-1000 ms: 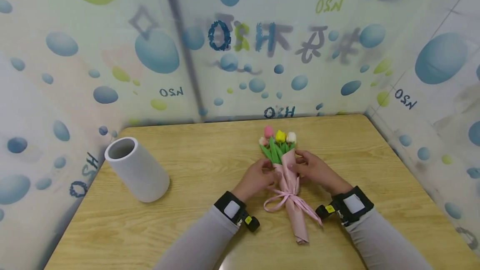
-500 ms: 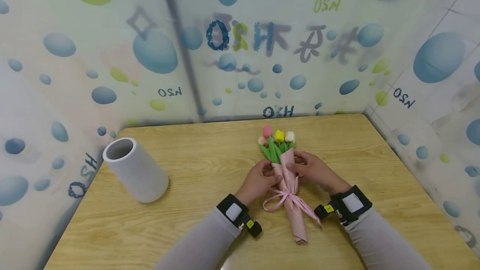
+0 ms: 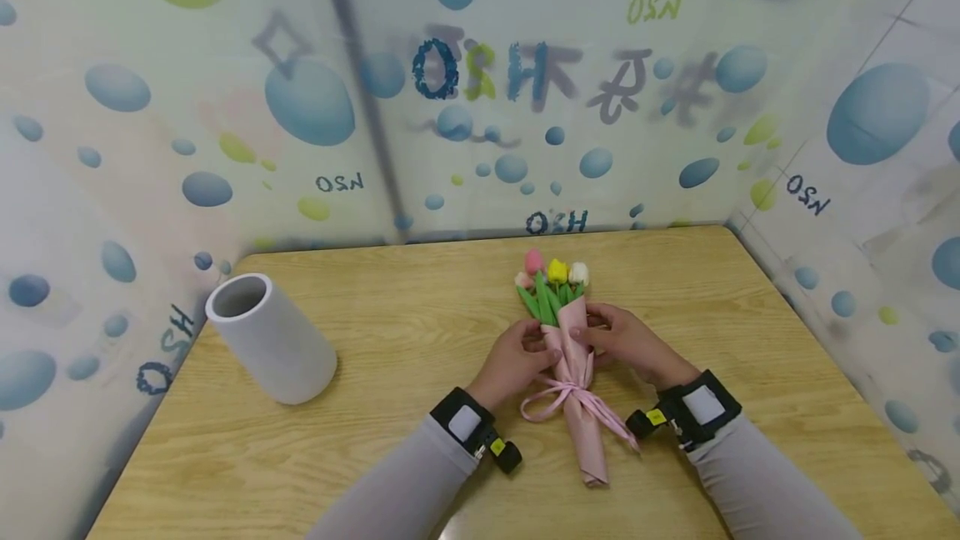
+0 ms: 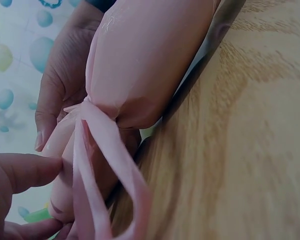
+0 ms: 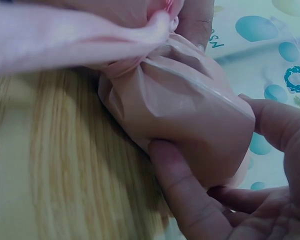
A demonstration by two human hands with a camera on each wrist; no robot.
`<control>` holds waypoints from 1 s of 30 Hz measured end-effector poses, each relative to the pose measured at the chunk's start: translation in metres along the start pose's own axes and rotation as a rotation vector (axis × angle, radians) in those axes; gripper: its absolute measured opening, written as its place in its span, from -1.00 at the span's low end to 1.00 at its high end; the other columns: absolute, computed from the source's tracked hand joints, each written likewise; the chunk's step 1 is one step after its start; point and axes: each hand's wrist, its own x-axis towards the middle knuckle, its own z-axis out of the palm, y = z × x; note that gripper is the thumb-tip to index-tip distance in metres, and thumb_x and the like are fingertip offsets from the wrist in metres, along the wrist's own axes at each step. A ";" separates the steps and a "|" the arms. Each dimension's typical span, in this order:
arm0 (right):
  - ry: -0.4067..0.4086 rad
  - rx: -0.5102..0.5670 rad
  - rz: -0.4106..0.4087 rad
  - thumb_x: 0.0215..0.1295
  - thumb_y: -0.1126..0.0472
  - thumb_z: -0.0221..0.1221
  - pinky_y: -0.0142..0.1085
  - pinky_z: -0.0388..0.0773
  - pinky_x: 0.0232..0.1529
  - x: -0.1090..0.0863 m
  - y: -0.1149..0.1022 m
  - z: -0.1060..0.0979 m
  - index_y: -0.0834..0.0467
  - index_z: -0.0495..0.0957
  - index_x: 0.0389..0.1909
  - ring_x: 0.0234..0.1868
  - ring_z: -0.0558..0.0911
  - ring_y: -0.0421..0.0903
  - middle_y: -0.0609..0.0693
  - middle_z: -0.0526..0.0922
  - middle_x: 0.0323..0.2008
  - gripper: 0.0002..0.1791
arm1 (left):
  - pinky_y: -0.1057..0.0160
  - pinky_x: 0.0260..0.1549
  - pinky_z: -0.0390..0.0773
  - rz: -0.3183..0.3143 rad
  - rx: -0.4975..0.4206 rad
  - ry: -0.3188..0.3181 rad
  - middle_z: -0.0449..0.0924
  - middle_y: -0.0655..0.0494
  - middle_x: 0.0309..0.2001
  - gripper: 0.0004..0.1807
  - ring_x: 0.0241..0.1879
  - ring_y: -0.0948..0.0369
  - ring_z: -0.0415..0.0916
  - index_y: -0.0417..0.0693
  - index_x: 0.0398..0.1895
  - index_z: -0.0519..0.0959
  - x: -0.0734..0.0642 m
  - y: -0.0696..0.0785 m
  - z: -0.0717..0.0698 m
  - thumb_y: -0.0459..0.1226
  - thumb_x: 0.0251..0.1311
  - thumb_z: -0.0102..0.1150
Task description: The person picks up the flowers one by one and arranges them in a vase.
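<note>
A bouquet of tulips in pink, yellow and white (image 3: pixel 557 272) lies on the wooden table, blooms toward the back wall. Pink wrapping paper (image 3: pixel 585 432) covers its stems, tied at the waist with a pink ribbon (image 3: pixel 573 390). My left hand (image 3: pixel 513 361) holds the wrap's left side above the tie, thumb on the paper. On the other side my right hand (image 3: pixel 633 342) grips the wrap between thumb and fingers. The right wrist view shows those fingers (image 5: pixel 177 182) pressed into the paper (image 5: pixel 190 110). In the left wrist view, the ribbon (image 4: pixel 107 145) partly hides the wrap.
A white vase (image 3: pixel 281 348) stands upright on the table's left side, apart from the hands. Behind the wooden table (image 3: pixel 405 298) hangs a patterned wall covering (image 3: pixel 480 148), which also runs along both sides.
The bouquet's lower end and the ribbon have shifted slightly to the left. Both hands keep their hold on the wrap, almost unmoved.
</note>
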 end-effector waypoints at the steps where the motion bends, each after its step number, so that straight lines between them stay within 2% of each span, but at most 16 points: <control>1: -0.004 0.004 -0.005 0.50 0.11 0.21 -0.15 0.76 -0.15 0.000 0.000 0.001 0.37 0.12 0.57 0.06 0.65 0.01 0.44 0.36 0.41 -0.21 | 0.15 0.02 0.70 0.001 -0.002 0.001 0.55 -0.23 0.29 -0.28 0.20 -0.05 0.60 -0.39 0.44 0.34 0.000 0.000 -0.001 -0.26 0.30 0.36; 8: -0.018 0.033 -0.019 0.49 0.12 0.22 -0.16 0.75 -0.13 0.002 -0.002 0.008 0.35 0.13 0.57 0.04 0.66 -0.01 0.43 0.37 0.41 -0.20 | 0.17 -0.04 0.72 0.010 -0.010 0.004 0.56 -0.25 0.27 -0.31 0.18 -0.07 0.62 -0.39 0.41 0.36 -0.005 0.001 -0.008 -0.30 0.27 0.37; 17: -0.045 0.089 -0.019 0.49 0.13 0.21 -0.15 0.74 -0.09 0.005 -0.001 0.022 0.32 0.07 0.59 0.07 0.63 -0.01 0.42 0.34 0.41 -0.18 | 0.15 0.02 0.70 -0.011 0.018 -0.005 0.56 -0.22 0.28 -0.32 0.21 -0.06 0.60 -0.31 0.43 0.38 -0.012 -0.001 -0.025 -0.25 0.30 0.36; 23: -0.056 0.123 -0.047 0.47 0.18 0.22 -0.17 0.72 -0.03 0.007 -0.005 0.033 0.34 0.08 0.59 0.09 0.64 -0.01 0.40 0.36 0.41 -0.19 | 0.14 0.02 0.70 -0.018 0.040 0.018 0.55 -0.23 0.30 -0.31 0.22 -0.07 0.59 -0.33 0.45 0.35 -0.016 -0.002 -0.035 -0.25 0.32 0.34; 30: -0.058 0.134 -0.038 0.47 0.17 0.24 -0.13 0.72 0.03 0.009 -0.006 0.042 0.28 0.12 0.60 0.17 0.64 0.04 0.37 0.35 0.44 -0.20 | 0.16 0.00 0.70 -0.016 0.015 0.036 0.60 -0.26 0.23 -0.33 0.19 -0.08 0.61 -0.32 0.44 0.37 -0.021 -0.006 -0.044 -0.28 0.31 0.34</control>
